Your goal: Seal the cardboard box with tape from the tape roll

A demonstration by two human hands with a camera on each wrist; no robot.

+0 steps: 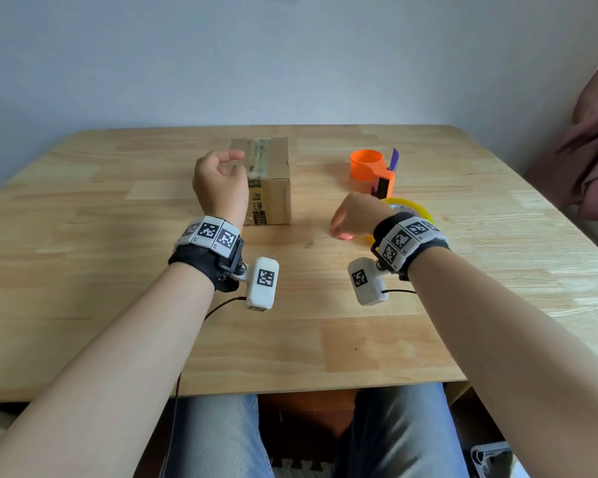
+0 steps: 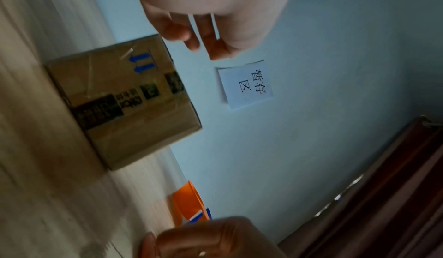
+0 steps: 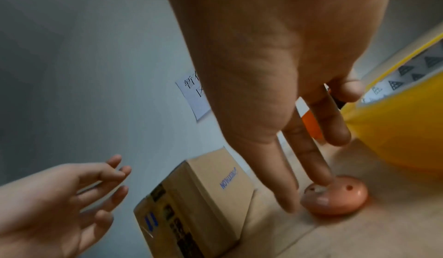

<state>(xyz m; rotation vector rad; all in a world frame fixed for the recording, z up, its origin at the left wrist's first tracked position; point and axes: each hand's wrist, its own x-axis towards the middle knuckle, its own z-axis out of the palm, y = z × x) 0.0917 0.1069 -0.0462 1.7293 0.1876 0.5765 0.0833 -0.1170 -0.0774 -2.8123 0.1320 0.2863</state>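
The cardboard box [image 1: 270,174] stands at the table's middle, with clear tape along its top; it also shows in the wrist views [image 2: 124,101] [image 3: 203,195]. My left hand [image 1: 228,163] hovers at the box's left top edge, fingers loosely curled and empty [image 2: 203,46]. The yellow tape roll [image 1: 411,208] lies flat to the right, partly hidden behind my right wrist [image 3: 395,129]. My right hand [image 1: 340,229] points down with straight fingers [image 3: 311,167] that touch a small pink dome [image 3: 335,197] on the table beside the roll.
An orange tape dispenser [image 1: 373,170] with a blue blade stands behind the roll. A paper note [image 2: 246,85] hangs on the wall. Dark red cloth [image 1: 594,150] hangs at the right edge. The wooden table [image 1: 118,270] has bare surface at the left and front.
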